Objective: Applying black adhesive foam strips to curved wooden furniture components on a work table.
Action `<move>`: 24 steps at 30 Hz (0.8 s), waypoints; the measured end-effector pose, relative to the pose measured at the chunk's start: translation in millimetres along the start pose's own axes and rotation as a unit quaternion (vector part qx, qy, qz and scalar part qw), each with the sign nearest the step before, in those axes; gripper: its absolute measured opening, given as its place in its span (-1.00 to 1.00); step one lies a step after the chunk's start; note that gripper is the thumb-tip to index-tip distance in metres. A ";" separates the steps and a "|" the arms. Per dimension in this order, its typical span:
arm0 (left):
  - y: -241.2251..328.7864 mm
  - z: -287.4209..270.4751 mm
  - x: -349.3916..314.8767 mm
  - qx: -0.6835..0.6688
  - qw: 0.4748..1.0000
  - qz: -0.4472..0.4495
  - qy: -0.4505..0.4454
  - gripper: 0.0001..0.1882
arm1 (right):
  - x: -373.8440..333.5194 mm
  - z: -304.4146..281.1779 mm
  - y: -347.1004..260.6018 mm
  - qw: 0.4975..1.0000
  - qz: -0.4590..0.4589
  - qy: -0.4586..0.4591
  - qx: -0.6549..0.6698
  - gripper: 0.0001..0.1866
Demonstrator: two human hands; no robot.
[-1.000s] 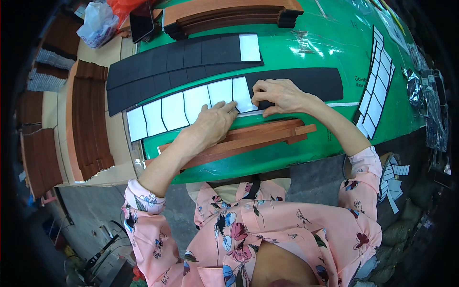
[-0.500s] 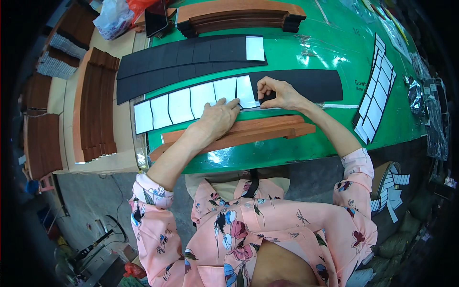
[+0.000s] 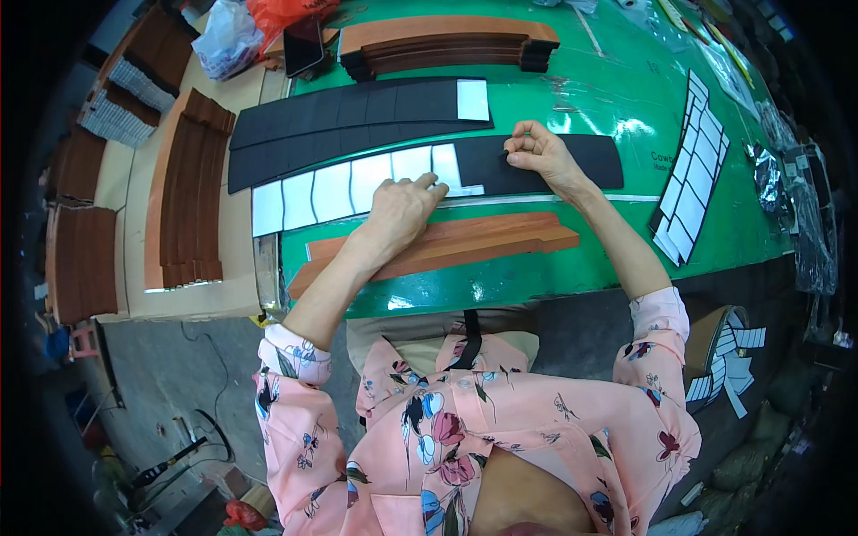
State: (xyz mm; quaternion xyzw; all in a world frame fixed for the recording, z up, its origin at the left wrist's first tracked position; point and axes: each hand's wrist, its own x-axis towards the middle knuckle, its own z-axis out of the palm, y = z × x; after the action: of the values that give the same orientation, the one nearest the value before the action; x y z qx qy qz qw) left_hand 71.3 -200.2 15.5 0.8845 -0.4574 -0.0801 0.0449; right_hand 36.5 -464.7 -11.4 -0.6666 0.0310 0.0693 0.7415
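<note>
A long black strip (image 3: 572,159) lies slantwise on the green table, its left part covered by a row of white panels (image 3: 362,176). My left hand (image 3: 404,210) lies over the lower edge of these panels, its fingers apart and slightly bent, holding nothing. A short white sliver (image 3: 466,190) sticks out at the row's lower right end. Above the bare black part, my right hand (image 3: 547,161) is closed in a pinch, with a small dark bit at its fingertips. What that bit is, I cannot make out. Under my left forearm lies a brown wooden-looking strip (image 3: 500,238).
Behind lie layered black strips (image 3: 357,112) with one white panel, and a brown stack (image 3: 447,40). A white-panelled strip (image 3: 693,170) lies at right. At left, brown stacks (image 3: 183,192) stand on cardboard. A phone (image 3: 304,46) and plastic bags (image 3: 228,40) are at the far left.
My right hand has lifted away from the end of the white panels, up and to the right. My left hand stays on the panels, nearly still. The whole view has shifted slightly.
</note>
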 end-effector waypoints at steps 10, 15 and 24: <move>16.9 -30.3 -7.5 -0.372 0.913 -0.032 0.163 -0.84 | -38.1 48.7 -55.9 0.989 -0.073 -0.060 -0.110 -0.71; 26.4 -33.4 -14.0 -0.431 0.885 -0.023 0.172 -0.81 | -43.0 70.3 -60.2 0.981 -0.075 -0.074 -0.160 -0.71; 22.7 -2.0 -22.6 -0.533 0.801 -0.166 0.219 -0.77 | -50.3 113.1 -26.3 0.847 -0.312 0.096 -0.420 -0.70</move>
State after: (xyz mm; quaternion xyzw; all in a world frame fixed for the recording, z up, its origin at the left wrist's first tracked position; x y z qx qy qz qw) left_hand 40.6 -194.9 23.2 0.7774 -0.1672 -0.1218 0.5940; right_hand -14.7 -358.2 33.8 -0.8922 -0.1395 -0.2237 0.3667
